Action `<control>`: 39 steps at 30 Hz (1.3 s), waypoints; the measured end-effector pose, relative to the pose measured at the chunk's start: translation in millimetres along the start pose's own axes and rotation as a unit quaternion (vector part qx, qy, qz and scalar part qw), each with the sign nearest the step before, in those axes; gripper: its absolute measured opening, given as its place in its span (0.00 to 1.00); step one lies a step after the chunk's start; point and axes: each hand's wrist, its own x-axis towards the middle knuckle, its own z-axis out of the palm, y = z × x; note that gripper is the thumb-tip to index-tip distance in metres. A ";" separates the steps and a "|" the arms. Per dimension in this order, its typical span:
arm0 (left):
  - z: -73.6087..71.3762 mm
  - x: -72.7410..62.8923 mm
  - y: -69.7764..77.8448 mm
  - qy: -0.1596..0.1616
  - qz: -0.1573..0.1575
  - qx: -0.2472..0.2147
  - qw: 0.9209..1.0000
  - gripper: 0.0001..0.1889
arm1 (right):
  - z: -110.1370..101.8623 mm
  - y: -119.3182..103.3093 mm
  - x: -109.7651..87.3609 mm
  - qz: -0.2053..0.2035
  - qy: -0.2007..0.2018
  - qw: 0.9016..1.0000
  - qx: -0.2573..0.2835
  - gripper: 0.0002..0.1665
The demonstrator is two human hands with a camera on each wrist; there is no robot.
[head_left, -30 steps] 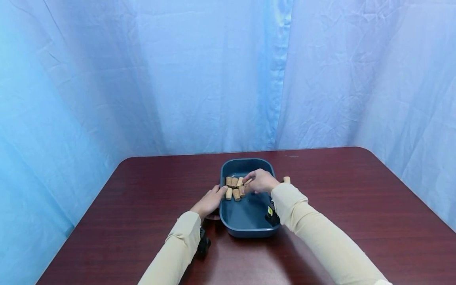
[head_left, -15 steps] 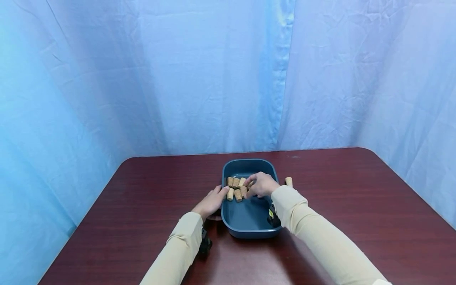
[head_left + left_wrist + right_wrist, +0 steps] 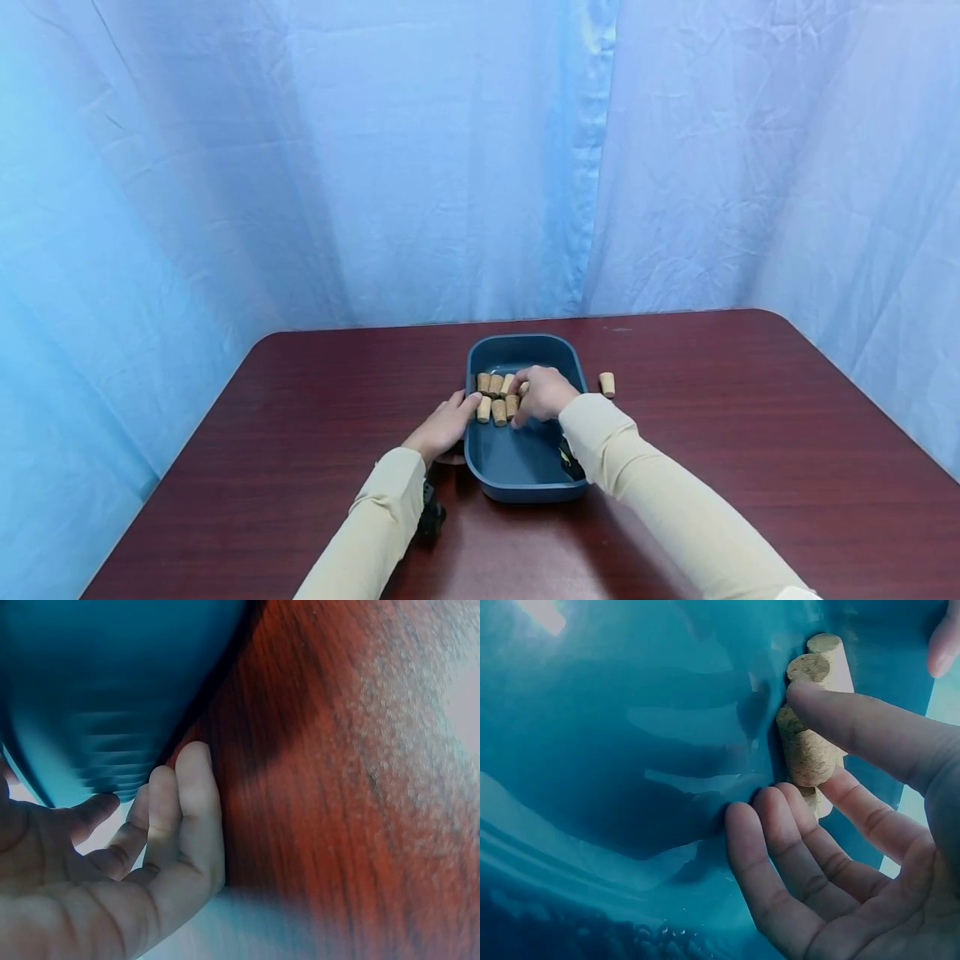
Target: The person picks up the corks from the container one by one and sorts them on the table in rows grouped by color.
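Note:
In the head view a dark blue oblong tub (image 3: pixel 517 462) stands mid-table. Tapered corks lie in it in two short rows; one cork (image 3: pixel 499 412) sits in the nearer row. My left hand (image 3: pixel 444 423) holds the tub's left side, thumb at the rim, fingers (image 3: pixel 196 780) against the outer wall in the left wrist view. Inside the tub, my right hand (image 3: pixel 547 393) reaches to the right end of the rows. The right wrist view has its thumb and index finger on either side of a cork (image 3: pixel 808 757), pinching it; the other fingers (image 3: pixel 746 829) are extended.
A single pale cork (image 3: pixel 607 384) stands on the dark red wooden table (image 3: pixel 720 392), just right of the tub. Light blue curtains (image 3: pixel 450 167) hang behind and beside the table. A black wrist device (image 3: pixel 430 512) sits under the left sleeve.
My right hand has shifted slightly down and lies at the end of the nearer row. The pale cork on the table is now more fully visible. My left hand stays at the tub's side.

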 end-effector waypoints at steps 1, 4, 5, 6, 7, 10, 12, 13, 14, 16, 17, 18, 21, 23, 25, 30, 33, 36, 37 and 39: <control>0.1 -0.1 0.2 0.001 0.000 0.002 1.000 0.34 | 0.4 -0.3 -0.1 -0.001 0.000 1.000 -0.004 0.20; -0.2 -0.7 0.4 0.001 0.002 0.003 1.000 0.34 | 1.4 -0.4 0.1 -0.004 0.002 1.000 -0.015 0.17; -0.3 -0.7 0.5 0.000 0.003 0.003 1.000 0.34 | 1.6 -0.3 0.5 -0.005 0.002 1.000 -0.020 0.16; -0.3 -0.8 0.3 0.002 0.004 0.001 1.000 0.34 | 1.7 0.0 0.9 -0.006 0.001 1.000 -0.023 0.15; -0.3 -0.6 0.0 0.002 0.004 0.001 1.000 0.34 | 1.7 0.1 1.2 -0.006 0.001 1.000 -0.026 0.15; -0.2 -0.3 -0.5 0.003 0.004 -0.001 1.000 0.34 | 0.6 0.2 1.9 -0.008 -0.004 0.999 -0.032 0.15; -0.2 -0.3 -0.1 0.003 0.005 -0.001 1.000 0.34 | -0.8 -0.1 1.6 -0.009 -0.007 0.999 -0.035 0.16; -0.1 -0.3 0.1 0.002 0.005 -0.001 1.000 0.34 | -1.6 -0.3 1.4 -0.008 -0.008 0.999 -0.034 0.16; -0.1 -0.5 0.5 0.002 0.006 -0.001 1.000 0.34 | -2.3 -0.3 1.5 -0.007 -0.010 0.999 -0.034 0.16; 0.2 -0.9 1.3 0.001 0.005 -0.002 1.000 0.34 | -3.6 -0.5 1.1 -0.005 -0.012 0.999 -0.031 0.15; 0.3 -1.4 2.0 0.001 0.005 -0.002 1.000 0.34 | -4.1 -0.5 0.8 -0.004 -0.013 0.999 -0.029 0.15; 0.4 -1.8 2.4 0.001 0.006 -0.002 1.000 0.34 | -4.7 -0.6 0.3 -0.004 -0.014 1.000 -0.027 0.15; 1.1 -1.8 2.8 0.003 0.006 -0.001 1.000 0.33 | -6.8 -1.7 -2.8 -0.009 -0.018 0.999 -0.025 0.14; 1.6 -1.6 3.0 0.004 0.007 -0.001 1.000 0.33 | -9.4 -2.9 -6.0 -0.015 -0.021 0.999 -0.023 0.15; 2.1 -0.6 2.3 0.005 0.006 -0.001 1.000 0.33 | -12.7 -4.1 -9.4 -0.022 -0.021 0.999 -0.020 0.15; 1.9 -1.0 2.9 0.008 0.003 0.004 1.000 0.34 | -20.0 -4.7 -13.5 -0.032 -0.024 0.999 -0.009 0.16; 1.7 -0.9 2.5 0.010 0.000 0.008 1.000 0.34 | -22.4 -4.5 -12.9 -0.035 -0.029 0.999 -0.002 0.17; 1.6 0.3 1.5 0.010 -0.004 0.011 1.000 0.34 | -24.5 -4.1 -11.8 -0.041 -0.032 0.999 0.005 0.18; 1.8 0.7 1.0 0.011 -0.005 0.011 1.000 0.34 | -25.2 -3.9 -11.5 -0.042 -0.033 0.999 0.009 0.18; 1.6 1.1 0.6 0.011 -0.006 0.010 1.000 0.34 | -27.3 -3.0 -11.3 -0.047 -0.033 0.998 0.016 0.19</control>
